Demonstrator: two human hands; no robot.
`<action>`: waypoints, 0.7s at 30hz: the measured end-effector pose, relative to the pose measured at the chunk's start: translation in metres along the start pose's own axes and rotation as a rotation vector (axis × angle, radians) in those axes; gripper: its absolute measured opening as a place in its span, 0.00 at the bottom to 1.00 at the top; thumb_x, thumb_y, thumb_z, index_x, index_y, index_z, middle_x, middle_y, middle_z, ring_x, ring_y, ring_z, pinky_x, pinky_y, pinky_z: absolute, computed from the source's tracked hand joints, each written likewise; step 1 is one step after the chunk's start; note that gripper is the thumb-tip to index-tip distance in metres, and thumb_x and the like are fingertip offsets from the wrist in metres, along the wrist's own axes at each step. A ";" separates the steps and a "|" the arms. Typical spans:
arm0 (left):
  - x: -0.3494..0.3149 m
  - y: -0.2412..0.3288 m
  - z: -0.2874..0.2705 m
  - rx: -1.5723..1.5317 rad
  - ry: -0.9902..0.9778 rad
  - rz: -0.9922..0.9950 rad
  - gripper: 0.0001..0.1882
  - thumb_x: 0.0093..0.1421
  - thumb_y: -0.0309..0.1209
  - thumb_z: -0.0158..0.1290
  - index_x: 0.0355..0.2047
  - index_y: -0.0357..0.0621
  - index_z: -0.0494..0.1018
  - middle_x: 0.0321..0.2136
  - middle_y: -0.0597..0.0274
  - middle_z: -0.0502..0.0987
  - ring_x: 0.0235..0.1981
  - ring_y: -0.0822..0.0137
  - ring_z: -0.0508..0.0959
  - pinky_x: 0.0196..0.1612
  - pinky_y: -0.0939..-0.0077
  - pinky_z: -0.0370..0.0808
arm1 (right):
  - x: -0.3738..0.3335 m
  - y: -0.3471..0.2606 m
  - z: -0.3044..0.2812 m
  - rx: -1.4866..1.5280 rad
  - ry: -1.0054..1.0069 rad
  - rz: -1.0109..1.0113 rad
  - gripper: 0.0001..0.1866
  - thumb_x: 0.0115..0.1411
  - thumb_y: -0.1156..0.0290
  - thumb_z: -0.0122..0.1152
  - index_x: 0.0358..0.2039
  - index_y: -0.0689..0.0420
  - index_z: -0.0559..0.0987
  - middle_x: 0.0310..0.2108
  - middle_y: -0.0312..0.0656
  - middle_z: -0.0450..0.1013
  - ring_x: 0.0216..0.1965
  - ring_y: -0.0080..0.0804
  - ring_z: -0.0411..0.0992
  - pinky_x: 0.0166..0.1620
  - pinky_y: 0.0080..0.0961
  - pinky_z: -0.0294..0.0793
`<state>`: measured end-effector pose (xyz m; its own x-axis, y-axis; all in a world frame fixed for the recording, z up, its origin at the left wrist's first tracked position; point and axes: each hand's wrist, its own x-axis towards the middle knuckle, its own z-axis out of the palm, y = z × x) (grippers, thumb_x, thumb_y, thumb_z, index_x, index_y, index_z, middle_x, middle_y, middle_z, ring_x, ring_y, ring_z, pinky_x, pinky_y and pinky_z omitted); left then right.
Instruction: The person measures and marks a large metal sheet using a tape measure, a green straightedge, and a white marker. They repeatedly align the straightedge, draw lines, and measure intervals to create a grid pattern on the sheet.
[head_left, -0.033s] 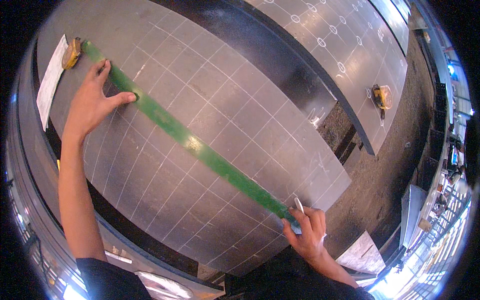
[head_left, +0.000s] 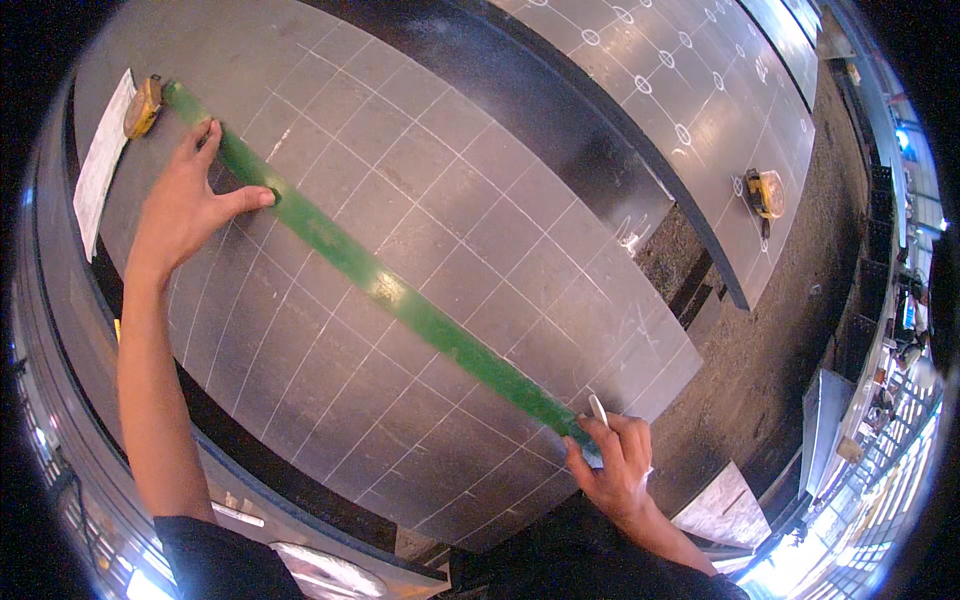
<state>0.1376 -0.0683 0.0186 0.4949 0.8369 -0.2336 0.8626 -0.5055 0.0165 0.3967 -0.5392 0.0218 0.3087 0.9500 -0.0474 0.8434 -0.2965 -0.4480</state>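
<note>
A long green straightedge (head_left: 440, 330) lies diagonally across a grey metal plate (head_left: 420, 225) scored with a white grid of lines. My left hand (head_left: 178, 212) has its thumb and fingers spread, their tips resting on the strip near its far left end. At the near right end, my right hand (head_left: 618, 465) is closed around a slim white chalk stick (head_left: 597, 410), which pokes up between the fingers. Its thumb and fingers also touch the green strip there. Beyond my left fingertips, a yellow tape measure (head_left: 143, 107) sits beside the strip's far end.
White paper (head_left: 103, 165) lies along the plate's left edge. Across a dark gap, another metal plate (head_left: 655, 55) carries grid lines and circled marks, with a second yellow tape measure (head_left: 766, 194) on it. A pale sheet (head_left: 725, 508) lies at lower right, beside the brown floor (head_left: 780, 290).
</note>
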 end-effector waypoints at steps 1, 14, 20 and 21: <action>0.001 0.002 0.000 0.007 -0.006 -0.014 0.61 0.45 0.59 0.68 0.71 0.33 0.56 0.71 0.44 0.57 0.72 0.48 0.60 0.72 0.59 0.58 | 0.002 0.000 0.000 0.004 0.002 0.001 0.21 0.48 0.70 0.77 0.43 0.57 0.82 0.39 0.45 0.75 0.37 0.43 0.73 0.39 0.38 0.72; 0.004 0.023 -0.013 0.118 -0.182 -0.131 0.76 0.37 0.72 0.65 0.73 0.31 0.45 0.75 0.44 0.46 0.73 0.46 0.57 0.71 0.44 0.57 | 0.109 0.002 -0.027 0.245 -0.202 0.109 0.14 0.60 0.65 0.68 0.42 0.56 0.76 0.27 0.49 0.76 0.25 0.50 0.76 0.34 0.45 0.77; 0.004 0.021 -0.017 0.129 -0.239 -0.164 0.78 0.37 0.73 0.64 0.74 0.32 0.43 0.75 0.44 0.43 0.75 0.50 0.52 0.71 0.36 0.55 | 0.264 -0.085 0.013 0.364 -0.235 -0.179 0.13 0.65 0.67 0.57 0.48 0.56 0.73 0.36 0.60 0.78 0.38 0.64 0.78 0.41 0.56 0.76; 0.004 0.021 -0.015 0.120 -0.245 -0.170 0.78 0.37 0.73 0.65 0.74 0.32 0.43 0.76 0.44 0.43 0.75 0.50 0.52 0.71 0.36 0.54 | 0.287 -0.097 0.026 0.361 -0.240 -0.262 0.12 0.66 0.69 0.55 0.47 0.57 0.74 0.37 0.61 0.78 0.38 0.65 0.77 0.42 0.57 0.76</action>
<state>0.1599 -0.0723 0.0326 0.2928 0.8434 -0.4505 0.9049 -0.3966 -0.1543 0.3917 -0.2351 0.0283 -0.0383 0.9963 -0.0765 0.6604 -0.0322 -0.7502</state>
